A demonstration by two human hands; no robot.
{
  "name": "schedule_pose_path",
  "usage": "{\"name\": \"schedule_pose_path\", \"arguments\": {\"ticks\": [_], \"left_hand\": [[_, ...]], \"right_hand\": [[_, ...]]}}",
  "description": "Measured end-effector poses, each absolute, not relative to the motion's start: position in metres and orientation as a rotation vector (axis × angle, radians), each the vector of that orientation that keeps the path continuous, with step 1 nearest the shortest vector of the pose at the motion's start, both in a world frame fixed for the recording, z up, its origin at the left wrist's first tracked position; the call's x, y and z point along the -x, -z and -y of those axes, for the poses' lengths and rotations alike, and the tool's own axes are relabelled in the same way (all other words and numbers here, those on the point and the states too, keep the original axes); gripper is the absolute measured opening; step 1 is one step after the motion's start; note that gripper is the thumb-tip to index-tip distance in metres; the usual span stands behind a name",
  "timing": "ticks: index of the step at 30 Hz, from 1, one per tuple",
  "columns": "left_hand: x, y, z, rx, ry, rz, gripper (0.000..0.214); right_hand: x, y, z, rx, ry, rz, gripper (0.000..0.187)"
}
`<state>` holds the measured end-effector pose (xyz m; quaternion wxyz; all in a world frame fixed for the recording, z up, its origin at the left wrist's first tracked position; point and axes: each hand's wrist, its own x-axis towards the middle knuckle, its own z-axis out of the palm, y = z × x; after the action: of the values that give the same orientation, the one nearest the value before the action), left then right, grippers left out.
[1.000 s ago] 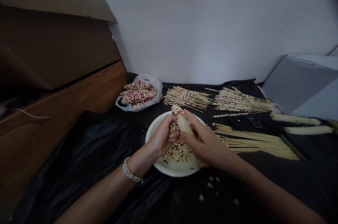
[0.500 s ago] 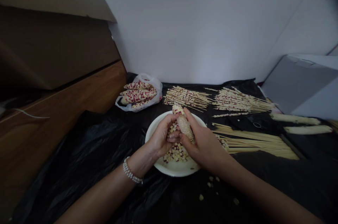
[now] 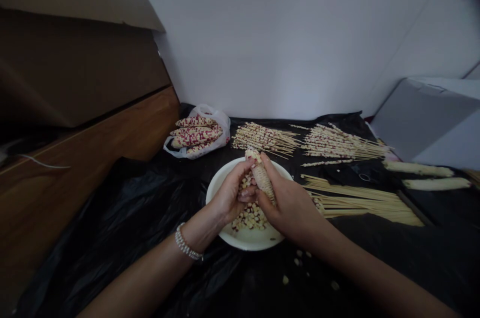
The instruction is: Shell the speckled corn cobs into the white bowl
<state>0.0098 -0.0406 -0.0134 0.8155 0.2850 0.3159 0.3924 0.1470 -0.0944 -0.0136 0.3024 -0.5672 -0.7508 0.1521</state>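
Note:
Both hands hold one corn cob (image 3: 260, 173), mostly stripped, over a white bowl (image 3: 217, 185) with loose white and red kernels (image 3: 249, 216) in it. My right hand (image 3: 290, 203) is wrapped round the cob's lower part. My left hand (image 3: 228, 193), a beaded bracelet on its wrist, has its fingers closed against the cob's left side, thumb near the top where a few kernels remain.
A plastic bag of red-and-white corn cobs (image 3: 197, 134) lies behind the bowl. Skewers threaded with kernels (image 3: 330, 145) and bare bamboo skewers (image 3: 360, 200) lie to the right. Bare cobs (image 3: 420, 170) sit by a grey box (image 3: 431, 118). Stray kernels (image 3: 300, 260) dot the black plastic sheet.
My right hand has slid slightly up the cob and the cob has turned a little; the left hand's fingers have shifted against it. Everything else is still.

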Motion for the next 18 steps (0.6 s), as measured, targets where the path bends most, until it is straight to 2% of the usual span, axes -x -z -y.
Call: {"name": "schedule_pose_path", "arguments": {"ticks": [2,6,10,14,18], "left_hand": [[-0.01,0.016,0.04,-0.637,-0.842,-0.681,0.019],[-0.009,0.017,0.039,-0.626,-0.826,-0.675,0.003],[-0.005,0.009,0.039,-0.544,-0.815,-0.627,0.002],[-0.004,0.003,0.037,-0.464,-0.752,-0.595,0.014],[-0.005,0.001,0.038,-0.439,-0.76,-0.641,0.011]], "right_hand": [[-0.148,0.014,0.094,1.5,-0.416,1.99,0.076],[-0.15,0.013,0.093,1.481,-0.514,1.951,0.075],[-0.15,0.008,0.092,1.449,-0.614,1.905,0.073],[-0.149,0.009,0.092,1.412,-0.643,1.883,0.073],[-0.149,0.012,0.093,1.384,-0.639,1.892,0.073]]}}
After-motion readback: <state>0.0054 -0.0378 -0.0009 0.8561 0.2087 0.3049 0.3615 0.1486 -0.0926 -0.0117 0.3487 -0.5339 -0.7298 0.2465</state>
